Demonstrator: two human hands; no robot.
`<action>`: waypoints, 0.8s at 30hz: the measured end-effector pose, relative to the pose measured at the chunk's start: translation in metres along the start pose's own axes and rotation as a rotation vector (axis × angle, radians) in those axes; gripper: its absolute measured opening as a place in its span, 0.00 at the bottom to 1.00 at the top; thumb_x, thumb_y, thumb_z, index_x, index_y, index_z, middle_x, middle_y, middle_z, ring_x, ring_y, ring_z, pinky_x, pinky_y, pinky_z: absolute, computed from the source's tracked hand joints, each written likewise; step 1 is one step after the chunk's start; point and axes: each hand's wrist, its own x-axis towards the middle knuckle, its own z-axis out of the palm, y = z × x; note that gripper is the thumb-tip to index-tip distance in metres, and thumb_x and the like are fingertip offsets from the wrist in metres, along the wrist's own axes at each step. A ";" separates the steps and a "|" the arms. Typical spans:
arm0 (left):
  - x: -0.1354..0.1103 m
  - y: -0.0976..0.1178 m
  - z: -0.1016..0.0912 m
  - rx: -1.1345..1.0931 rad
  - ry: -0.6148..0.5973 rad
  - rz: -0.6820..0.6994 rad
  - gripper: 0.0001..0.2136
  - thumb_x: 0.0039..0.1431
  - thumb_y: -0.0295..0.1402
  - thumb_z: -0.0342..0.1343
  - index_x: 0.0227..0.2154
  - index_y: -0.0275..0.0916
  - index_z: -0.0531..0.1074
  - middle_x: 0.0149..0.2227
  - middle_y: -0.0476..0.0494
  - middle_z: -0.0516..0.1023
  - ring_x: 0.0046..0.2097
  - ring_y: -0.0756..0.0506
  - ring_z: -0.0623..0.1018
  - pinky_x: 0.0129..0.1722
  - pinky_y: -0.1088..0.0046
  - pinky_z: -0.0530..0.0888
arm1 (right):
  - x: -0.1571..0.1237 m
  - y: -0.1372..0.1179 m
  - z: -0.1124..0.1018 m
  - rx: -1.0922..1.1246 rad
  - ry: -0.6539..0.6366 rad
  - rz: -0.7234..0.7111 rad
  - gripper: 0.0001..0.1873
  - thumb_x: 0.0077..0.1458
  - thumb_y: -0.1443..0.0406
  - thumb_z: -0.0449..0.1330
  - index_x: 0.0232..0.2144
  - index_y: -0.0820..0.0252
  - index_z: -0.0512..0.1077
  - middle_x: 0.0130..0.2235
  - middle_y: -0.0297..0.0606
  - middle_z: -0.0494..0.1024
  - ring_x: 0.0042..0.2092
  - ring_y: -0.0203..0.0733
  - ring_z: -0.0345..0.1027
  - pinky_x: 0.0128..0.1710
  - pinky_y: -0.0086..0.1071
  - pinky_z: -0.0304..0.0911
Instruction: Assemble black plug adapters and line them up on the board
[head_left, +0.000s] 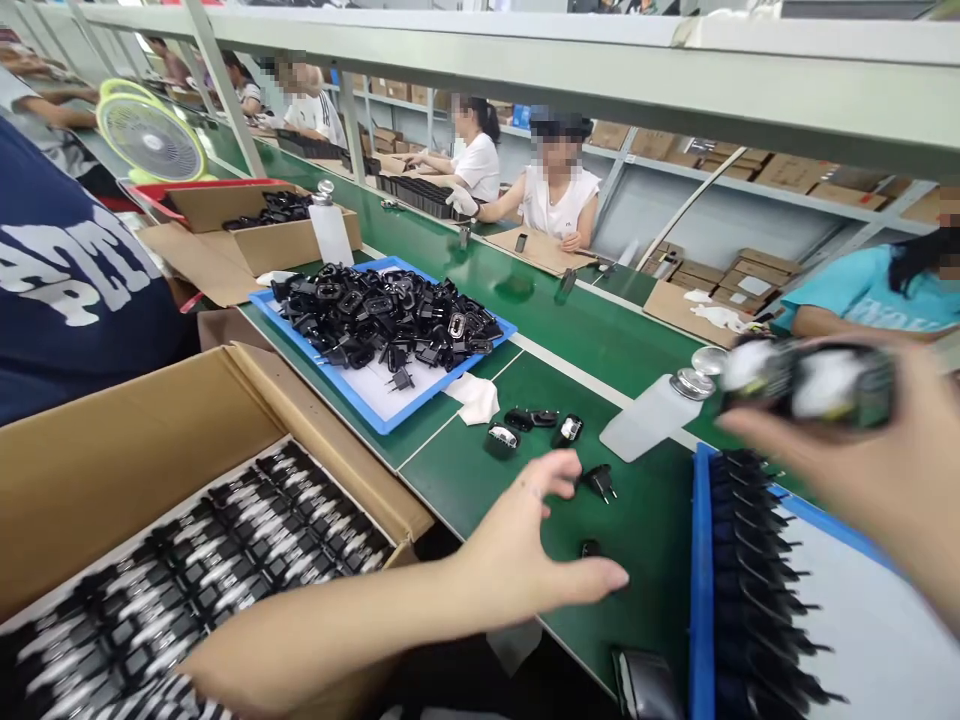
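Observation:
My left hand (pixel 525 535) reaches over the green bench with thumb and fingers apart, holding nothing. Close to its fingers lies a black two-pin plug (pixel 600 482); another small black piece (pixel 591 549) shows beside the thumb. My right hand (pixel 885 450), blurred by motion, grips black charger housings (pixel 810 380) with shiny faces above the right-hand tray. In that blue-rimmed tray (pixel 700 560) stands a row of black plug parts (pixel 750 570), pins pointing right. Several loose black housings (pixel 502 440) lie beyond my left hand.
A blue tray (pixel 386 420) holds a heap of black plugs (pixel 390 310). At left stands a cardboard box (pixel 135 430) packed with black parts. A white pump bottle (pixel 649 415) and a white cloth (pixel 475 398) are on the bench. Co-workers sit across and at left.

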 end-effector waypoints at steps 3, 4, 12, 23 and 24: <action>0.009 0.007 0.002 -0.162 0.068 -0.004 0.40 0.31 0.37 0.61 0.49 0.41 0.46 0.49 0.38 0.57 0.45 0.43 0.66 0.39 0.66 0.69 | -0.036 -0.038 0.031 0.388 -0.065 -0.255 0.21 0.44 0.53 0.54 0.40 0.53 0.56 0.39 0.39 0.64 0.39 0.45 0.60 0.35 0.36 0.61; 0.011 0.009 0.003 -0.185 0.077 -0.018 0.40 0.31 0.37 0.61 0.49 0.41 0.46 0.47 0.39 0.59 0.43 0.44 0.67 0.37 0.67 0.69 | -0.046 -0.048 0.043 0.498 -0.127 -0.283 0.19 0.45 0.57 0.54 0.39 0.53 0.55 0.39 0.38 0.64 0.39 0.45 0.61 0.34 0.36 0.62; 0.003 -0.003 -0.015 0.173 0.204 0.090 0.35 0.32 0.32 0.58 0.48 0.42 0.50 0.47 0.43 0.56 0.46 0.44 0.64 0.40 0.70 0.68 | -0.066 -0.068 0.069 0.672 -0.373 -0.259 0.28 0.43 0.67 0.50 0.49 0.57 0.46 0.49 0.43 0.55 0.48 0.45 0.54 0.43 0.38 0.58; 0.000 -0.035 -0.027 0.238 0.117 0.255 0.35 0.32 0.28 0.55 0.47 0.40 0.46 0.47 0.42 0.60 0.48 0.45 0.64 0.47 0.68 0.62 | -0.066 -0.069 0.069 0.536 -0.567 -0.197 0.28 0.46 0.66 0.50 0.51 0.56 0.49 0.45 0.36 0.64 0.41 0.43 0.62 0.37 0.34 0.61; 0.001 -0.036 -0.028 0.248 0.112 0.262 0.34 0.32 0.28 0.55 0.47 0.40 0.47 0.47 0.42 0.60 0.48 0.45 0.64 0.47 0.69 0.62 | -0.065 -0.069 0.070 0.509 -0.572 -0.198 0.28 0.46 0.66 0.51 0.51 0.56 0.49 0.44 0.36 0.65 0.40 0.43 0.63 0.35 0.34 0.62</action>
